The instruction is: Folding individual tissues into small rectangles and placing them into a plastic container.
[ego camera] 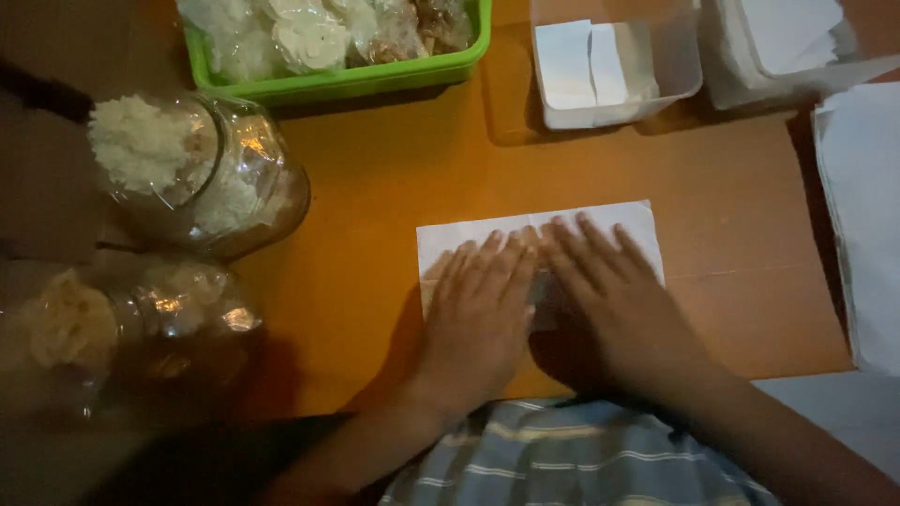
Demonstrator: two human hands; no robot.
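Note:
A white sheet of paper (600, 225) lies flat on the orange table (375, 187). My left hand (478, 314) presses palm-down on its left half, fingers spread and pointing away from me. Beside it, my right hand (609, 300) lies flat on the right half, fingertips near the sheet's far edge. The two hands touch at the middle and hide most of the paper's near part.
Two glass jars (202, 173) (122, 323) with pale contents stand at the left. A green tray (337, 80) of wrapped items sits at the back. Clear plastic tubs (614, 61) holding folded white papers are at the back right; a paper stack (862, 225) lies at the right edge.

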